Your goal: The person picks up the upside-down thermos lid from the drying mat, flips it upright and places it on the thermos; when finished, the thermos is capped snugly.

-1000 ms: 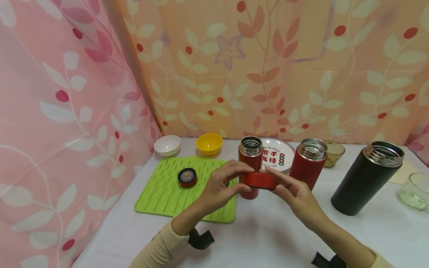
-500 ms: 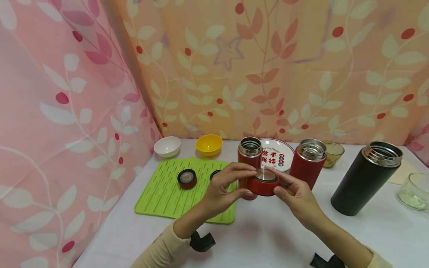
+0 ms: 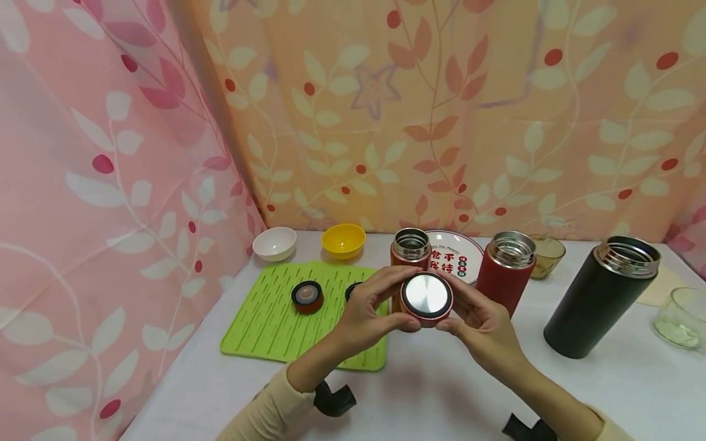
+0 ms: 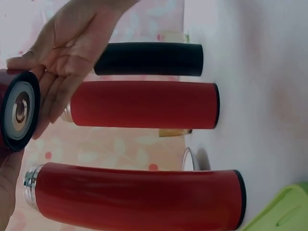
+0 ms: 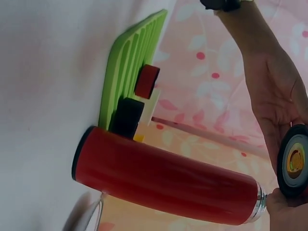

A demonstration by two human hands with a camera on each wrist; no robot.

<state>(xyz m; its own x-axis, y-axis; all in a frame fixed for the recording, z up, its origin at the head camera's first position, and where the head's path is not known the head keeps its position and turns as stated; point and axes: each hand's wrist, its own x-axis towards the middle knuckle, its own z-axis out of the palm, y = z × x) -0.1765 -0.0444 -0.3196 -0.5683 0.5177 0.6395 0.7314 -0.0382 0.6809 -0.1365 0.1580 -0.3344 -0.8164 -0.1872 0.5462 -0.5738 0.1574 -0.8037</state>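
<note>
Head view: left hand [image 3: 361, 313] and right hand [image 3: 489, 318] are pinching a red flask lid [image 3: 426, 297]. Its silver disc [image 3: 426, 294], ringed black, is gleaming brightly.

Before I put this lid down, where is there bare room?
Bare table lies in front of the red flasks, between the mat and the black flask. The mat is also bare at its front left corner. Behind the held lid it is crowded: red flasks, plate and amber cup stand close together.
</note>
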